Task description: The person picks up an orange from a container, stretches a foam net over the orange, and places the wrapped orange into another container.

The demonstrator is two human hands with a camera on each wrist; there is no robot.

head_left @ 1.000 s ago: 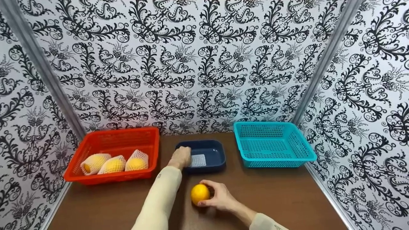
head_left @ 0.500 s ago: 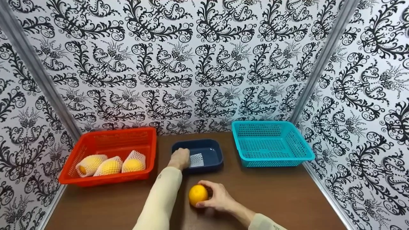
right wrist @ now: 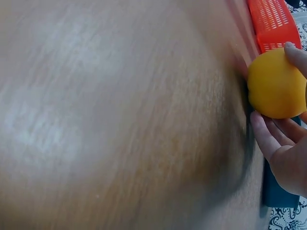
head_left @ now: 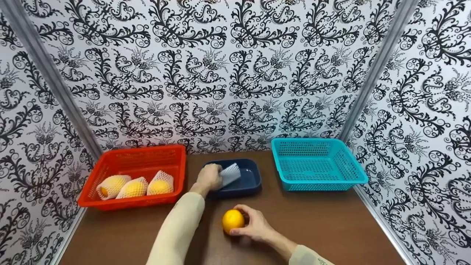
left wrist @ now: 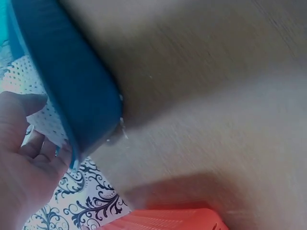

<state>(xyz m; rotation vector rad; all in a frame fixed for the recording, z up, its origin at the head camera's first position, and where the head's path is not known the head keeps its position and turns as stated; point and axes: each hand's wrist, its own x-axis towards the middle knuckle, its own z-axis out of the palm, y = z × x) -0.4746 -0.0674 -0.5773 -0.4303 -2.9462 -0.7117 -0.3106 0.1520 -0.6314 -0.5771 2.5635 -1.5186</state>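
My left hand (head_left: pixel 210 177) pinches a white foam fruit net (head_left: pixel 230 174) between thumb and fingers over the navy tray (head_left: pixel 251 187). In the left wrist view the foam net (left wrist: pixel 29 79) stands up beside the tray's wall (left wrist: pixel 81 81), the thumb lying across it. My right hand (head_left: pixel 256 225) grips a yellow-orange round fruit (head_left: pixel 232 221), like an orange, low over the table in front of the tray. The right wrist view shows the fruit (right wrist: pixel 276 86) with the thumb on one side and the fingers of the right hand (right wrist: pixel 288 158) on the other.
A red basket (head_left: pixel 128 204) at the left bears several yellow fruits (head_left: pixel 133 188) in white foam nets. At the back right stands a turquoise basket (head_left: pixel 320 187). Patterned walls (head_left: pixel 235 73) close in the brown table (head_left: pixel 312 228) at the back and sides.
The foam net, flat in the navy tray before, is now lifted and tilted up in my left hand. My right hand keeps hold of the fruit in about the same place.
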